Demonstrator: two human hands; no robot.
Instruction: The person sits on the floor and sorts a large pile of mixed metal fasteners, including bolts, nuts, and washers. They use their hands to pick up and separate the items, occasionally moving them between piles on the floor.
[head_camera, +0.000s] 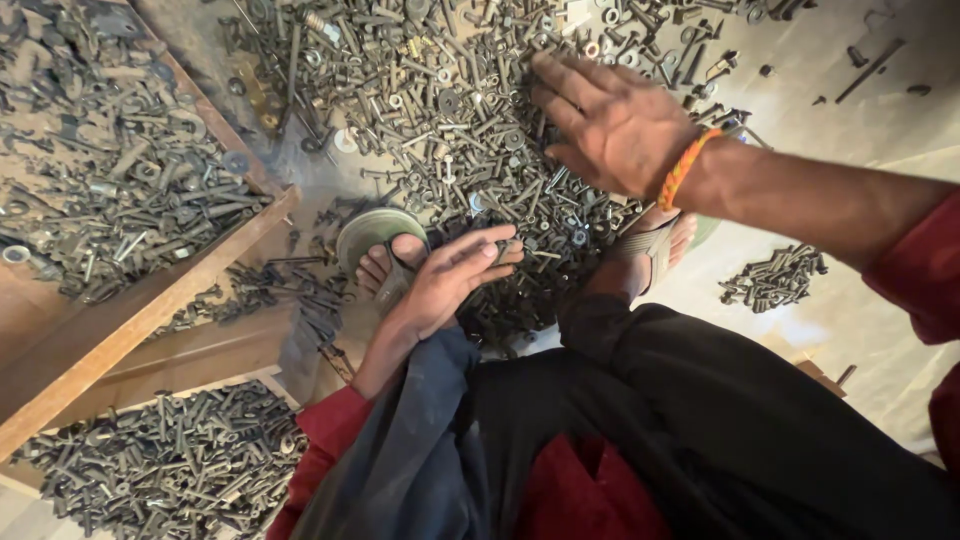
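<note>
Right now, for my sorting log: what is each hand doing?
Left hand: fingers pinched on a dark bolt over the pile of bolts.
Right hand: open, fingers spread flat on the pile, holding nothing visible.

Hardware workshop floor (heaped bolts (450, 130), wooden trays (130, 310))

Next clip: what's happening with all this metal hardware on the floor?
A person sits over a big heap of dark, rusty metal bolts and nuts. The right hand, with an orange braided wristband, lies spread on the heap. The left hand pinches a small dark bolt at its near edge. A smaller pile of bolts sits apart at right.
</note>
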